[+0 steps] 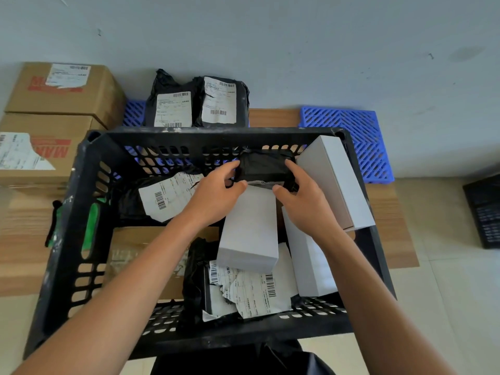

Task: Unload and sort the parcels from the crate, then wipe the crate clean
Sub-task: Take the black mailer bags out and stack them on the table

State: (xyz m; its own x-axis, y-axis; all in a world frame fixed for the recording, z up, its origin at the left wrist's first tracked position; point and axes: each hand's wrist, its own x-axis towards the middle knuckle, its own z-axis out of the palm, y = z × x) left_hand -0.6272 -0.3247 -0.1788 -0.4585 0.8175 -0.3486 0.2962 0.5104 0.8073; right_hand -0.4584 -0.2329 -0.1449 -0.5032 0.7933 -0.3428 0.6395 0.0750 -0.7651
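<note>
A black slotted crate (pixel 81 185) fills the middle of the view. Inside it, near the far wall, sits a small black-wrapped parcel (pixel 263 166). My left hand (pixel 216 193) grips its left end and my right hand (pixel 303 201) grips its right end. Under my hands lies a white box (pixel 249 234). Another white box (pixel 332 180) leans on the right wall, and a third white box (pixel 308 263) lies lower right. Black bags with torn labels lie at the left (pixel 167 196) and the front (pixel 243 288). A brown carton (pixel 135 253) rests on the bottom left.
Beyond the crate, two black labelled bags (pixel 197 104) lean on the wall over a blue pallet (pixel 357 136). Two brown cartons (pixel 65 90) are stacked at the back left. A green-and-black item (pixel 56 223) hangs outside the crate's left wall. A dark crate (pixel 484 209) stands at the right edge.
</note>
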